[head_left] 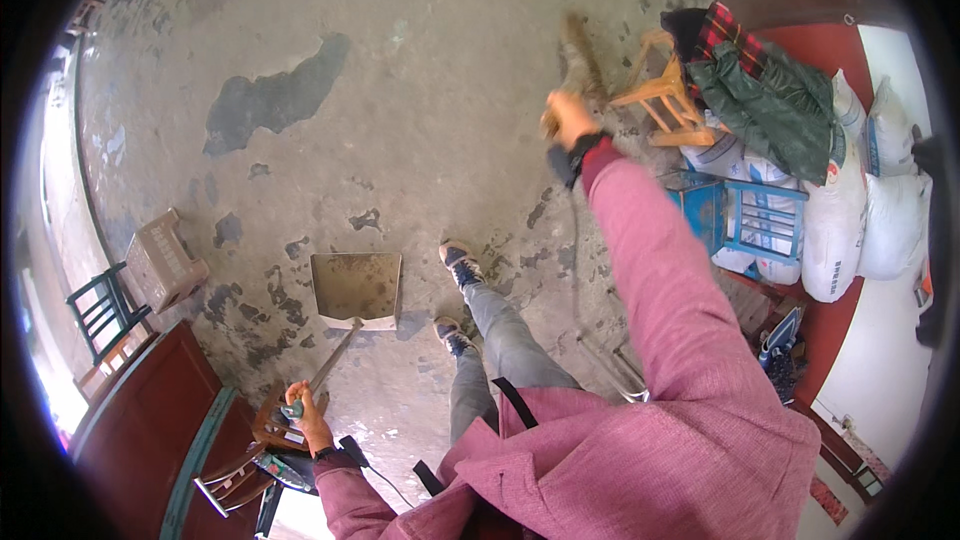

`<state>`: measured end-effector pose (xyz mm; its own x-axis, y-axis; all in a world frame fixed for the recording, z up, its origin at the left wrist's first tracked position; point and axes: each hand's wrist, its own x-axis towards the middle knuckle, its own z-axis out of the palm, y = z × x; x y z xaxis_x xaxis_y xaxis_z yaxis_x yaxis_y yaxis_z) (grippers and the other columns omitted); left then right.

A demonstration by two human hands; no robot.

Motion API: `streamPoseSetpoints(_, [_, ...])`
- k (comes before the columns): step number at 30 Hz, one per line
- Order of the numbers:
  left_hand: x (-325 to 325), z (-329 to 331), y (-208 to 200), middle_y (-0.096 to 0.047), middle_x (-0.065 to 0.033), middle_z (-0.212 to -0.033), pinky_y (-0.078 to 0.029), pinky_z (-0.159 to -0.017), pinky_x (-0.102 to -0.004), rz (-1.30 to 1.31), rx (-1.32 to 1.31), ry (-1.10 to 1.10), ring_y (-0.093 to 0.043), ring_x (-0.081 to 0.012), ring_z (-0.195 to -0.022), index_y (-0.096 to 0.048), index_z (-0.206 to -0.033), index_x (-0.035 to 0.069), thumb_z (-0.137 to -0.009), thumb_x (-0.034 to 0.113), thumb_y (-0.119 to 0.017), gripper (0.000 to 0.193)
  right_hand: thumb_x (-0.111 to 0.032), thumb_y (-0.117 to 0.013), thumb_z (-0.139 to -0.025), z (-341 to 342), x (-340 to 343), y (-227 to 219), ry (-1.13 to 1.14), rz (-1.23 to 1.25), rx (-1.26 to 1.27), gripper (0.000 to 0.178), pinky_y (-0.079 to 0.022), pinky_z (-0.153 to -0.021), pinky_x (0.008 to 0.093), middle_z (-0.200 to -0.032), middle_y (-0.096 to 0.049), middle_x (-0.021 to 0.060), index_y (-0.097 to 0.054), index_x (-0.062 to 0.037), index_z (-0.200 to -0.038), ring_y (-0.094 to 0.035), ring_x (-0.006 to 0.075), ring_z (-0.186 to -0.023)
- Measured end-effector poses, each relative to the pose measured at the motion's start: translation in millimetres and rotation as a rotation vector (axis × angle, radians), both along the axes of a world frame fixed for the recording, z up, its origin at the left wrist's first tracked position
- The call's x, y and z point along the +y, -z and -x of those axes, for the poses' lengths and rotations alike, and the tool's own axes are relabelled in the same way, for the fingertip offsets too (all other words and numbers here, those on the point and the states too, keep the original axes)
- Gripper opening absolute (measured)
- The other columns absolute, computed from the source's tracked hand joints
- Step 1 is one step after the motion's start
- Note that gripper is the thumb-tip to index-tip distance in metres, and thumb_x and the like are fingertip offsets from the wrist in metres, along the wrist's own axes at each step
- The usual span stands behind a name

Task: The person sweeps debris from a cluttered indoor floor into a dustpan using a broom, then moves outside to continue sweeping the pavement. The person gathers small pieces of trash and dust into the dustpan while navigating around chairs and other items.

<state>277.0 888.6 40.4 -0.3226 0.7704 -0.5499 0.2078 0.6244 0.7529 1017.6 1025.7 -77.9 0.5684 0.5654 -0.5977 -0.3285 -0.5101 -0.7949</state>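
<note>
My left hand (312, 417) is closed round the end of a long-handled dustpan's handle. The dustpan (357, 285) rests on the concrete floor to the left of my feet, its wide pan holding a thin layer of brownish dirt. My right arm reaches far forward, and my right hand (570, 118) is closed on a broom. Blur smears the brownish broom head (583, 58), which is just beyond that hand near a wooden chair (662, 95). Most of the broom's handle is hard to make out.
Clothes (765, 100) drape over the wooden chair on the right. White sacks (835, 225) are piled behind a blue chair (735, 217). On the left are an upturned plastic crate (165, 262), a dark green chair (103, 312) and a red-brown table (150, 420). Dark patches mark the floor (430, 140).
</note>
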Motion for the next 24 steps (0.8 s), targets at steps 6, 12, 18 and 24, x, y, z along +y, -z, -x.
streamPoseSetpoints(6, [-2, 11, 10, -0.051, 0.0046, -0.096, -0.035, -0.078, -0.0226, -0.043, 0.121, 0.133, -0.045, -0.0074, -0.085, -0.055, -0.104, 0.011, -0.091, 0.019, -0.059, 0.016, -0.008, -0.054, -0.08, 146, -101, -92, -0.218, 0.283, 0.185, 0.07, -0.046, -0.046, 0.0325, -0.086, -0.052, 0.0088, -0.023, -0.0133, -0.143, -0.053, 0.017, -0.06])
streamPoseSetpoints(12, [-5, 9, 11, -0.052, 0.0045, -0.089, -0.037, -0.077, -0.0236, -0.102, 0.132, 0.107, -0.046, -0.0076, -0.084, -0.059, -0.098, 0.01, -0.089, 0.02, -0.063, 0.014, -0.009, -0.056, -0.079, 122, -90, -193, -0.456, 0.415, 0.353, 0.077, -0.044, -0.039, 0.0299, -0.067, -0.054, 0.0046, -0.022, -0.014, -0.148, -0.05, 0.0137, -0.046])
streamPoseSetpoints(18, [-6, 6, 8, -0.056, 0.0007, -0.091, -0.041, -0.081, -0.0244, -0.109, 0.148, 0.077, -0.051, -0.0096, -0.087, -0.058, -0.101, 0.007, -0.087, 0.01, -0.064, 0.015, -0.012, -0.056, -0.079, 123, -5, -181, -0.471, 0.283, 0.126, 0.06, -0.043, -0.038, 0.0299, -0.062, -0.052, 0.0035, -0.039, -0.0105, -0.137, -0.05, 0.0137, -0.045])
streamPoseSetpoints(24, [-9, 5, 12, -0.057, 0.0019, -0.09, -0.041, -0.08, -0.0236, -0.129, 0.161, 0.033, -0.052, -0.009, -0.086, -0.059, -0.101, 0.007, -0.086, 0.007, -0.062, 0.016, -0.011, -0.055, -0.077, 180, 78, -76, -0.556, 0.092, 0.059, 0.046, -0.045, -0.046, 0.0323, -0.075, -0.05, 0.0061, -0.041, -0.005, -0.121, -0.051, 0.0168, -0.052])
